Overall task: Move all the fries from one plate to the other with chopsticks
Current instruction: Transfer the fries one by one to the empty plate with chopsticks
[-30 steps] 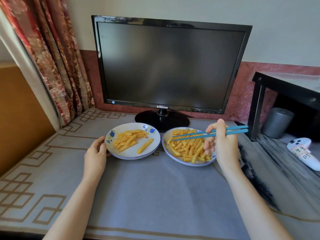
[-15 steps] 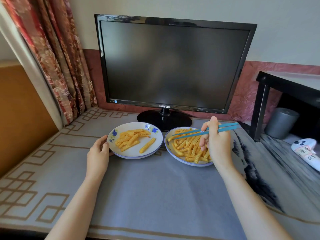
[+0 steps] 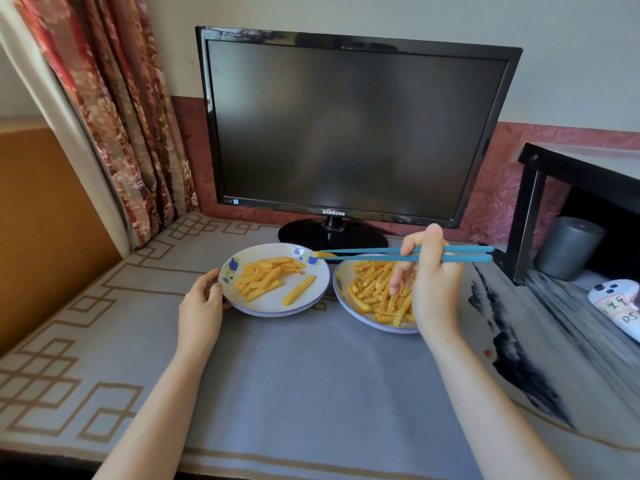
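Head view: right hand (image 3: 436,292) grips chopsticks (image 3: 467,254), tips pinching one fry (image 3: 323,254) over the receiving plate (image 3: 277,311) to its left; left hand (image 3: 201,306) holds that plate's rim, likely steadying it. Other fries (image 3: 377,296) lie under the right hand.

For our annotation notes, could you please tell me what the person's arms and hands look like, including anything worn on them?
Both forearms are bare up to the picture's lower edge: no sleeves show. The left hand and right hand wear no gloves, and no ring, watch or bracelet is visible.
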The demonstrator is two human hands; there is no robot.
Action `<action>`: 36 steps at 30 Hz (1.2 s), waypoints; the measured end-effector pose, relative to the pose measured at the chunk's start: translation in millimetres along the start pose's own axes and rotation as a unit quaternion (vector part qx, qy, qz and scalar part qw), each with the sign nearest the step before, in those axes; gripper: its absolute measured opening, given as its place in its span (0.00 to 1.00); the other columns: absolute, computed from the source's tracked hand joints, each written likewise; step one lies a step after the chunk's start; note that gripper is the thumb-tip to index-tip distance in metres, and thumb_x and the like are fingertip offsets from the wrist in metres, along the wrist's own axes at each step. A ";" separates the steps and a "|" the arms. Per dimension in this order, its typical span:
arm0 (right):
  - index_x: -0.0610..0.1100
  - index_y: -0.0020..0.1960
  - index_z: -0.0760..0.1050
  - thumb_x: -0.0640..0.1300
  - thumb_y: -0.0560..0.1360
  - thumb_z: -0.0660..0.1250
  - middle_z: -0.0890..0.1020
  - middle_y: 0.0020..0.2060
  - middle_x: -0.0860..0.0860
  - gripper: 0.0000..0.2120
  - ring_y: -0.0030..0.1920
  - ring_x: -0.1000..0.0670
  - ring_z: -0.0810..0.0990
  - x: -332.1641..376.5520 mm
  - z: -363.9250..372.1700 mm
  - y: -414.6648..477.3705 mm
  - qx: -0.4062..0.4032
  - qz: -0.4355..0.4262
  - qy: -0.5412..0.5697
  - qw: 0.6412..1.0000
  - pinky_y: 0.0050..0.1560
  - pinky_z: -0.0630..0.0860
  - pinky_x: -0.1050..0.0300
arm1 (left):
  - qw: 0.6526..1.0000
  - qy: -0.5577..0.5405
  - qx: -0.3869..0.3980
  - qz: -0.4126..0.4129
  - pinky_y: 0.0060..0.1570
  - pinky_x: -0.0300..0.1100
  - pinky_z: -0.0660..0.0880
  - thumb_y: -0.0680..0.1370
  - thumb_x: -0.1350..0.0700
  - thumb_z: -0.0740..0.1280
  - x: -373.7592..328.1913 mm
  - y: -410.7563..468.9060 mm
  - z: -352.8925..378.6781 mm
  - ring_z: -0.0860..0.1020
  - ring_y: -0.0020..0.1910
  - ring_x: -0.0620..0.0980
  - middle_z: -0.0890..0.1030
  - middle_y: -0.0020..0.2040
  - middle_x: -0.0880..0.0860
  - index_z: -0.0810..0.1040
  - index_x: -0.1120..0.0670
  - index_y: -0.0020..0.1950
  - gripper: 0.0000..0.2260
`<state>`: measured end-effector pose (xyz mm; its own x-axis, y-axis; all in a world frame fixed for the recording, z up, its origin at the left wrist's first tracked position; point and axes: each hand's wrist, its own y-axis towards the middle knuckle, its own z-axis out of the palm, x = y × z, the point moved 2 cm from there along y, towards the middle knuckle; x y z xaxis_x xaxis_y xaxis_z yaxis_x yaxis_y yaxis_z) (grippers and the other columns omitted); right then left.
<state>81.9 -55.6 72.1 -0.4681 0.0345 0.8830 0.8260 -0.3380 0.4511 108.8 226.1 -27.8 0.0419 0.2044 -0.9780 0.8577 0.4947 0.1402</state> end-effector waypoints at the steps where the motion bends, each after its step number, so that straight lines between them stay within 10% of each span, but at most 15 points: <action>1: 0.42 0.35 0.69 0.47 0.84 0.50 0.68 0.17 0.44 0.22 0.18 0.46 0.68 -1.2 5.7 -1.3 0.008 0.002 -0.001 1.000 0.22 0.65 0.64 | 1.000 -0.001 -0.001 0.000 0.49 0.43 0.75 0.82 0.61 0.56 -0.2 -0.3 0.0 0.80 0.43 0.46 0.78 0.57 0.53 0.73 0.57 0.68 0.16; 17: 0.40 0.40 0.73 0.48 0.84 0.52 0.74 0.22 0.44 0.20 0.20 0.49 0.72 -43.8 66.6 -7.4 0.084 0.051 -0.014 0.995 0.23 0.65 0.66 | 1.000 -0.006 0.000 -0.004 0.41 0.34 0.73 0.82 0.62 0.55 1.1 0.2 0.1 0.81 0.44 0.49 0.79 0.57 0.54 0.73 0.57 0.68 0.16; 36: 0.41 0.35 0.70 0.47 0.83 0.52 0.72 0.17 0.44 0.21 0.16 0.45 0.68 -3.3 -58.9 7.0 0.015 0.047 -0.059 0.997 0.19 0.60 0.64 | 1.000 -0.001 -0.003 -0.008 0.48 0.41 0.73 0.82 0.62 0.55 -0.2 -0.9 0.3 0.81 0.44 0.51 0.79 0.56 0.54 0.73 0.57 0.68 0.16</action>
<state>70.8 -113.4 64.7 -0.3484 0.1154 0.9302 0.8745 -0.3172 0.3669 108.2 225.3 -27.7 0.0288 0.1947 -0.9804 0.8555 0.5024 0.1249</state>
